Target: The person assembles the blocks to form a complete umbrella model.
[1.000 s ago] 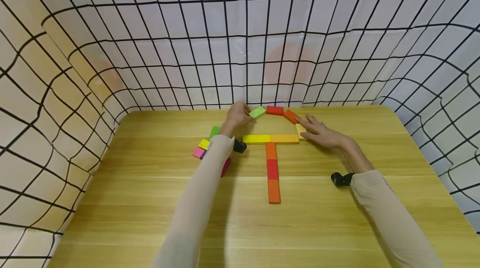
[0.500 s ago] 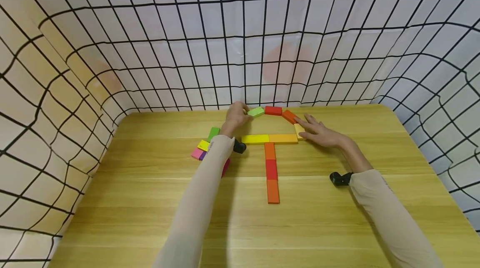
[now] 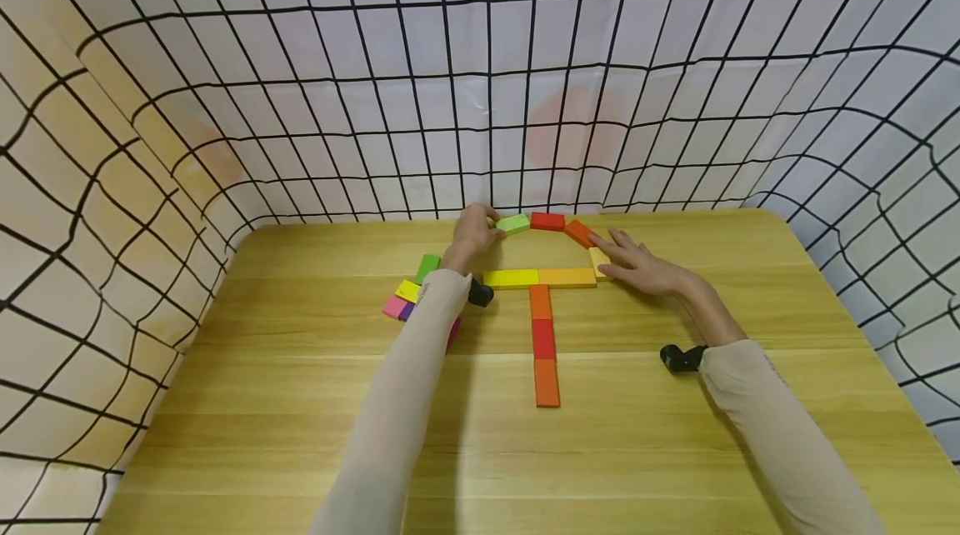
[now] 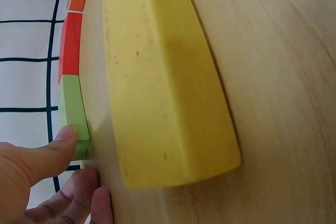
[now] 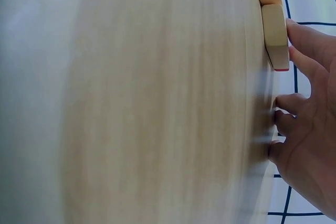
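Observation:
My left hand [image 3: 472, 237] pinches the left end of a light green wooden block [image 3: 513, 224]; in the left wrist view the thumb lies on that block [image 4: 73, 106], with other fingers bent below its end. My right hand [image 3: 641, 264] lies with spread, fairly straight fingers, touching a pale yellow block [image 3: 597, 257]; one fingertip reaches an orange block [image 3: 577, 232]. A red block [image 3: 547, 222] sits between the green and orange ones in an arch. Beneath the arch, a yellow block [image 3: 512, 278] and an amber block [image 3: 567, 277] form a straight row.
A column of an orange block [image 3: 540, 302], a red block [image 3: 543, 339] and another orange block [image 3: 547, 383] runs down from the row. Left of my left forearm lie loose blocks, including green [image 3: 427, 268], yellow [image 3: 407, 291] and pink [image 3: 395, 307]. Black wire mesh [image 3: 487, 135] borders the table.
The whole head view has shifted very slightly. Both hands and the blocks hold their places, with no visible movement among them.

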A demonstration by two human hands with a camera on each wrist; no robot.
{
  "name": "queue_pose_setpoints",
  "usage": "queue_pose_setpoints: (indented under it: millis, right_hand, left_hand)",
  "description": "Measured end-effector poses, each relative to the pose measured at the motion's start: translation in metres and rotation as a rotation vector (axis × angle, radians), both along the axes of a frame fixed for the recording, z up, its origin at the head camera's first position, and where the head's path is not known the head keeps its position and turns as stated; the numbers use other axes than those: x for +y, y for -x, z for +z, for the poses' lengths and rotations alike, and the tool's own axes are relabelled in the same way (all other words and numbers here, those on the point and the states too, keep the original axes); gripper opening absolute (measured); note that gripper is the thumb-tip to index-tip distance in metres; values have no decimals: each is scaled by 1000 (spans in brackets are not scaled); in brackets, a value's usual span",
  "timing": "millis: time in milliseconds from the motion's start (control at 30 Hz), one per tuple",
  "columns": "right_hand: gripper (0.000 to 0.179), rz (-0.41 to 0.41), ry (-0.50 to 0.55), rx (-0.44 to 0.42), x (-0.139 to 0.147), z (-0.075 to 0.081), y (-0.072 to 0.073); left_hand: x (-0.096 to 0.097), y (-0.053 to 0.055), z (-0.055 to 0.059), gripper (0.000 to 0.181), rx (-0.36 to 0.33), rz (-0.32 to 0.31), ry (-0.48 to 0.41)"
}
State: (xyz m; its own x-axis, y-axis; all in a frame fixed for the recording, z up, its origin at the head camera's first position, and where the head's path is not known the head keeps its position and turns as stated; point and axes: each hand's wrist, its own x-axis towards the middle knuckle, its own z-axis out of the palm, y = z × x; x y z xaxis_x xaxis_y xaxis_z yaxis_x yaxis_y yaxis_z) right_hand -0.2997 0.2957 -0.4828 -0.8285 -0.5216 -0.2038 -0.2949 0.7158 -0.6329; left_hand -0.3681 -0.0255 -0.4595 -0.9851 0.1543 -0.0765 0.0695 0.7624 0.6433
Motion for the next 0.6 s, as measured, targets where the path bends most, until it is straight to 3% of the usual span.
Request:
queue_pose_setpoints:
  millis: [600]
  right_hand:
    - [64,-7,3,3,-2,3,-3]
  left_hand:
    - [4,-1,0,38,-17,24,1]
